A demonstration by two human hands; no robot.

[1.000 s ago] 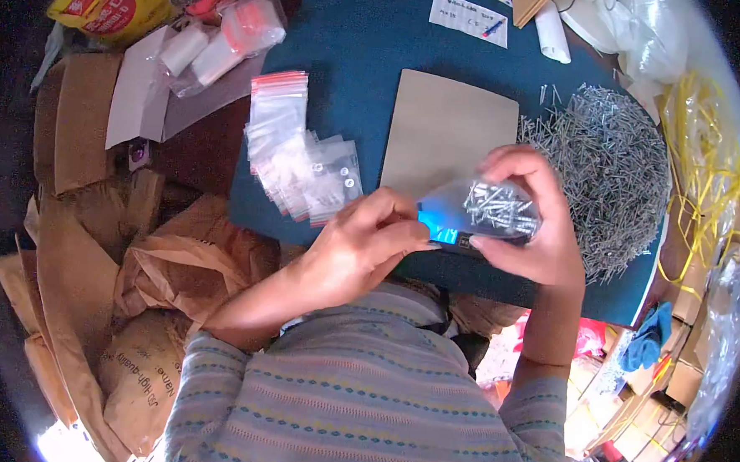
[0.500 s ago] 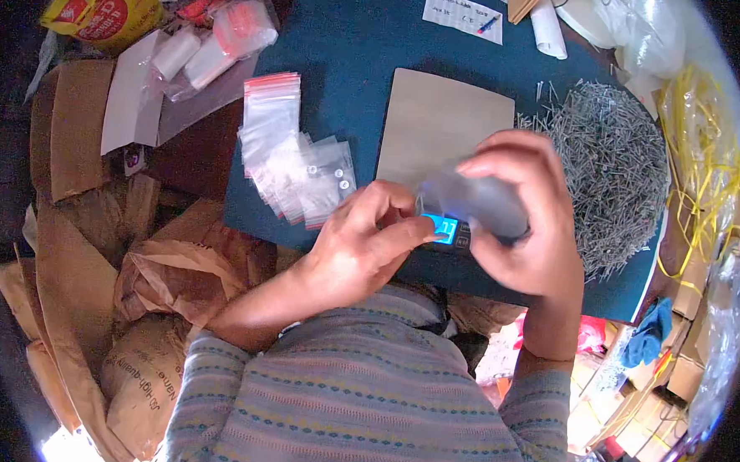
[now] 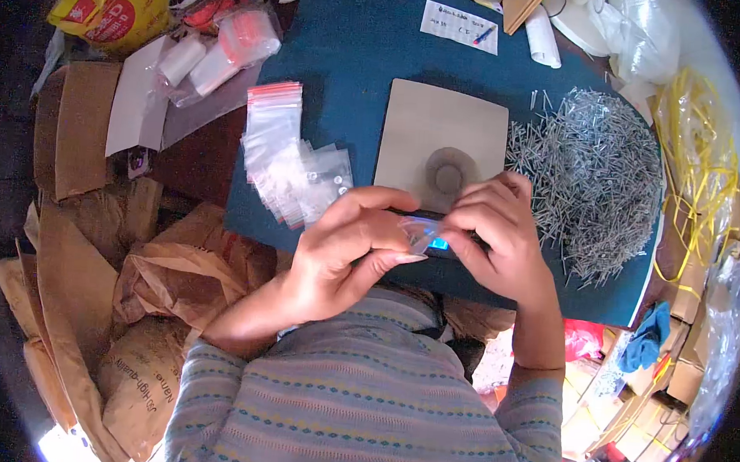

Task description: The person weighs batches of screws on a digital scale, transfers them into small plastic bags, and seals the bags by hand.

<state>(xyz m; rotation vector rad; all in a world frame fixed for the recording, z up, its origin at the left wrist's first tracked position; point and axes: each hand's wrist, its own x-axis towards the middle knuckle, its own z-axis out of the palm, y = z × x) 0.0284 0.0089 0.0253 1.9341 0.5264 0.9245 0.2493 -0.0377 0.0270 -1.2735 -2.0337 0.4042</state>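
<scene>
A small clear plastic bag (image 3: 421, 234) is between my hands, above the front of a scale whose blue display (image 3: 439, 242) shows in part. My left hand (image 3: 344, 250) grips the bag's left side, thumb below it. The fingers of my right hand (image 3: 495, 237) pinch its right side. What lies inside the bag I cannot make out. Just beyond my hands, a round grey cup (image 3: 450, 177) stands on the flat beige board (image 3: 418, 120) over the scale. To the right of it spreads a big heap of metal nails or screws (image 3: 598, 184).
Zip bags with red tops (image 3: 274, 121) lie fanned out on the dark blue table cover (image 3: 346, 54) at left. A handwritten paper slip (image 3: 459, 26) with a pen is at the back. Paper sacks (image 3: 167, 262) stand left; yellow strapping (image 3: 700, 156) hangs right.
My right hand has let go of the grey cup, which now stands on the board, and has taken hold of the bag. My left hand still holds the bag.
</scene>
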